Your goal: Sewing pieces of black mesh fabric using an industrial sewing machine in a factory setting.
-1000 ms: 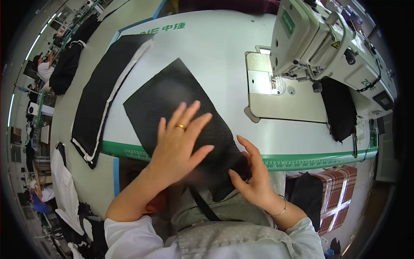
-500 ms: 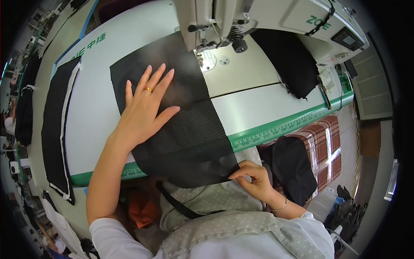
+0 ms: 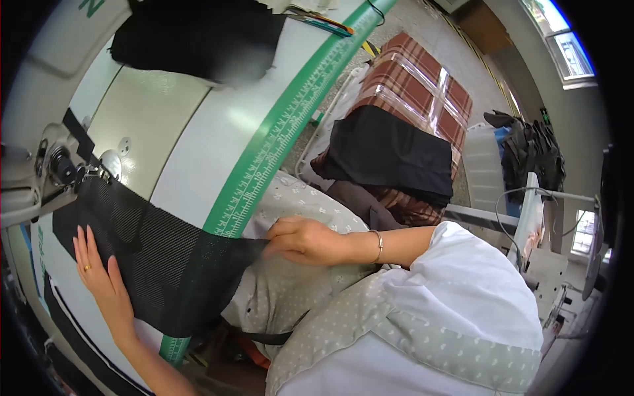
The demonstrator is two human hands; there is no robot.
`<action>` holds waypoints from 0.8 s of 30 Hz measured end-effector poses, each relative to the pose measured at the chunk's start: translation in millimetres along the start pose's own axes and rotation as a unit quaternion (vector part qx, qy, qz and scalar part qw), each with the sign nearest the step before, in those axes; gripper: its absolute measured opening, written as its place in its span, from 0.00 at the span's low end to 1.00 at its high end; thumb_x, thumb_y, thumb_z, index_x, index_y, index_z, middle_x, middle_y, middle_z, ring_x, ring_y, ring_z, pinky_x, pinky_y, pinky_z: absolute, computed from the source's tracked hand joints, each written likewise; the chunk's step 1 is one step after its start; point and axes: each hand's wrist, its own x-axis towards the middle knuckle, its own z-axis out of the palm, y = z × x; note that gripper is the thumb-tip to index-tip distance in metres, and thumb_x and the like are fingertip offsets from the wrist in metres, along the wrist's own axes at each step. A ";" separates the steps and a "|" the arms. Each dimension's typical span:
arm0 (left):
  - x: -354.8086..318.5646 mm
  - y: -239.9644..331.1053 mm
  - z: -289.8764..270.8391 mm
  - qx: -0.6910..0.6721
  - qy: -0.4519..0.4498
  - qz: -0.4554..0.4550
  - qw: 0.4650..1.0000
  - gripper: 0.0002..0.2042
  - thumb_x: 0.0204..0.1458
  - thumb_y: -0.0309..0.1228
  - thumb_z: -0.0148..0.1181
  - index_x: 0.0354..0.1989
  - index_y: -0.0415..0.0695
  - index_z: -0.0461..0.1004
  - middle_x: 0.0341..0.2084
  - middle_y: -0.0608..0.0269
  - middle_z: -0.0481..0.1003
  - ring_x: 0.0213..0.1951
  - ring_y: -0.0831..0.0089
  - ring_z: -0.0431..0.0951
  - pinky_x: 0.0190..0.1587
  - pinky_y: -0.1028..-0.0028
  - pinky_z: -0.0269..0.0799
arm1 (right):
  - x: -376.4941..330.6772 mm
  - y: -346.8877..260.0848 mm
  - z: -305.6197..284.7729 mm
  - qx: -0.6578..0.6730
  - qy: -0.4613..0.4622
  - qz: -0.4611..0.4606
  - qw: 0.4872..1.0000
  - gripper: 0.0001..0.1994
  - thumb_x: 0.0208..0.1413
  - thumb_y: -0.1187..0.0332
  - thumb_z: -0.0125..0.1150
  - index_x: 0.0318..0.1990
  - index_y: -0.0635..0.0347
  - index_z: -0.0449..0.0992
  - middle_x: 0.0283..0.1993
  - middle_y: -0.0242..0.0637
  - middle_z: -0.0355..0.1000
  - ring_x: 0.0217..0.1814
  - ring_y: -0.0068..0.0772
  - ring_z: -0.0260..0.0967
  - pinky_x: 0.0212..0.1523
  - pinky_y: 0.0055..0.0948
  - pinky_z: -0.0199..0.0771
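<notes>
Rested the left hand (image 3: 105, 290), fingers straight and a gold-coloured ring (image 3: 87, 268) on one, along the left edge of a broad black fabric panel with a mesh-like weave (image 3: 165, 257). Held the right hand (image 3: 304, 241) well apart from the left, fingers curled and clamped on the near right corner of the panel, with a thin silver-coloured bangle (image 3: 379, 247) around the wrist. Had the panel lying aslant on the white tabletop (image 3: 211, 152), crossing its green ruler-marked border (image 3: 267, 148) and drooping over toward the lap in grey-green patterned cloth (image 3: 297, 191). Set the far end of the panel right by the needle area of a white sewing machine (image 3: 53, 59); could not tell from this angle whether under the presser foot or just beside it. Left a dark pile of black cloth (image 3: 198, 39) farther along the tabletop, near slender tools with teal and orange handles (image 3: 323, 25). Saw, beyond the border, a red-brown plaid bundle bound with clear tape (image 3: 409, 72), bearing folded black cloth (image 3: 389, 155), and near it a heap of dark grey fabric (image 3: 535, 152).
</notes>
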 end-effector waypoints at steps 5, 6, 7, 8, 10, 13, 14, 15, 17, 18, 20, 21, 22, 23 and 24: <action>-43.1 24.4 -11.3 -0.020 -0.010 0.004 1.000 0.26 0.67 0.32 0.40 0.73 0.41 0.58 0.74 0.50 0.54 0.75 0.50 0.50 0.74 0.54 0.43 | -4.3 8.9 8.6 0.002 0.011 -0.009 1.000 0.13 0.51 0.72 0.62 0.46 0.56 0.80 0.47 0.40 0.72 0.52 0.45 0.71 0.51 0.40 0.75; -50.0 23.6 -13.5 -0.016 -0.005 0.000 1.000 0.26 0.67 0.33 0.40 0.73 0.40 0.58 0.74 0.49 0.54 0.75 0.50 0.50 0.74 0.54 0.44 | -2.3 10.4 12.8 0.009 0.012 -0.019 1.000 0.14 0.51 0.73 0.61 0.46 0.56 0.80 0.47 0.40 0.72 0.52 0.44 0.71 0.52 0.39 0.75; -52.0 19.2 -10.8 0.015 -0.007 0.004 1.000 0.25 0.69 0.34 0.38 0.73 0.39 0.58 0.74 0.48 0.55 0.74 0.48 0.52 0.74 0.54 0.46 | -2.4 11.0 14.7 0.011 0.014 -0.025 1.000 0.14 0.50 0.74 0.61 0.46 0.56 0.80 0.47 0.40 0.72 0.52 0.44 0.71 0.52 0.39 0.75; -52.1 14.9 -5.5 0.009 -0.008 0.015 1.000 0.25 0.69 0.34 0.38 0.73 0.39 0.58 0.74 0.48 0.55 0.74 0.48 0.52 0.74 0.54 0.46 | -3.6 11.6 15.1 0.001 0.013 -0.026 1.000 0.15 0.49 0.75 0.61 0.46 0.56 0.80 0.47 0.39 0.73 0.52 0.43 0.71 0.52 0.38 0.75; -49.8 13.5 1.6 -0.022 0.017 0.012 1.000 0.25 0.70 0.36 0.38 0.72 0.39 0.58 0.73 0.46 0.56 0.74 0.48 0.54 0.73 0.54 0.47 | -4.0 9.8 13.3 -0.008 0.013 -0.028 0.999 0.14 0.50 0.75 0.61 0.46 0.56 0.80 0.47 0.38 0.73 0.52 0.43 0.71 0.51 0.38 0.75; -50.1 5.2 5.6 0.000 0.038 0.014 0.999 0.24 0.71 0.36 0.37 0.71 0.39 0.61 0.71 0.47 0.59 0.73 0.50 0.56 0.73 0.56 0.48 | -8.2 13.8 13.4 -0.013 0.011 -0.037 0.999 0.13 0.50 0.75 0.61 0.45 0.56 0.80 0.47 0.35 0.73 0.52 0.42 0.71 0.50 0.38 0.76; -50.9 1.8 7.2 0.010 0.048 0.010 0.999 0.23 0.72 0.36 0.36 0.71 0.40 0.62 0.71 0.50 0.60 0.73 0.52 0.56 0.73 0.57 0.48 | -11.4 15.6 13.6 -0.012 0.011 -0.044 0.999 0.13 0.51 0.75 0.61 0.45 0.56 0.80 0.47 0.34 0.74 0.51 0.41 0.71 0.50 0.38 0.76; -51.5 0.8 7.5 0.006 0.060 0.011 0.998 0.23 0.72 0.36 0.35 0.70 0.40 0.63 0.71 0.50 0.60 0.73 0.52 0.56 0.73 0.58 0.49 | -13.4 16.3 13.0 -0.014 0.013 -0.042 0.999 0.13 0.51 0.75 0.61 0.45 0.56 0.80 0.47 0.34 0.74 0.51 0.41 0.71 0.50 0.38 0.76; -52.5 -5.9 13.0 -0.014 0.080 0.009 0.997 0.23 0.72 0.35 0.35 0.70 0.40 0.64 0.71 0.50 0.61 0.73 0.53 0.56 0.73 0.58 0.49 | -16.6 17.0 12.1 -0.019 0.011 -0.033 0.999 0.12 0.51 0.76 0.61 0.44 0.56 0.80 0.47 0.33 0.74 0.51 0.40 0.71 0.50 0.38 0.76; -53.0 -7.5 14.2 -0.032 0.098 0.004 0.995 0.23 0.72 0.35 0.35 0.69 0.39 0.64 0.70 0.50 0.61 0.73 0.53 0.57 0.73 0.58 0.50 | -17.5 17.3 11.8 -0.020 0.013 -0.033 0.999 0.12 0.51 0.76 0.61 0.44 0.56 0.80 0.47 0.33 0.74 0.51 0.40 0.71 0.50 0.38 0.76; -55.5 -11.7 14.2 -0.041 0.108 0.013 0.993 0.22 0.72 0.34 0.35 0.69 0.39 0.65 0.70 0.51 0.62 0.72 0.54 0.58 0.73 0.58 0.50 | -17.9 18.3 12.1 -0.022 0.013 -0.039 0.999 0.11 0.51 0.76 0.61 0.43 0.56 0.80 0.47 0.33 0.74 0.51 0.40 0.71 0.50 0.38 0.76; -55.7 -12.3 14.3 -0.050 0.118 0.020 0.992 0.22 0.72 0.34 0.35 0.68 0.39 0.66 0.69 0.51 0.63 0.72 0.55 0.59 0.73 0.59 0.51 | -18.3 18.9 12.1 -0.024 0.014 -0.038 0.999 0.11 0.51 0.76 0.61 0.43 0.56 0.80 0.47 0.33 0.74 0.51 0.40 0.71 0.50 0.38 0.76; -56.2 -12.8 14.8 -0.052 0.118 0.022 0.991 0.22 0.72 0.34 0.35 0.68 0.39 0.66 0.69 0.51 0.63 0.72 0.55 0.59 0.73 0.59 0.51 | -18.7 19.3 12.3 -0.023 0.005 -0.036 0.999 0.11 0.51 0.75 0.60 0.42 0.56 0.80 0.46 0.33 0.74 0.51 0.40 0.71 0.50 0.38 0.75; -56.8 -13.4 15.7 -0.054 0.126 0.008 0.991 0.22 0.72 0.34 0.35 0.67 0.38 0.67 0.68 0.51 0.64 0.71 0.55 0.60 0.73 0.59 0.52 | -19.0 20.4 12.7 -0.022 -0.004 -0.033 0.999 0.10 0.51 0.75 0.60 0.42 0.56 0.80 0.45 0.33 0.75 0.51 0.40 0.72 0.51 0.39 0.75; -56.7 -12.2 16.8 -0.058 0.132 -0.005 0.989 0.21 0.72 0.34 0.35 0.66 0.38 0.68 0.68 0.52 0.66 0.70 0.56 0.61 0.72 0.60 0.52 | -20.6 23.4 12.8 -0.024 -0.003 -0.030 0.999 0.10 0.51 0.75 0.60 0.42 0.56 0.80 0.45 0.33 0.75 0.51 0.40 0.72 0.51 0.39 0.75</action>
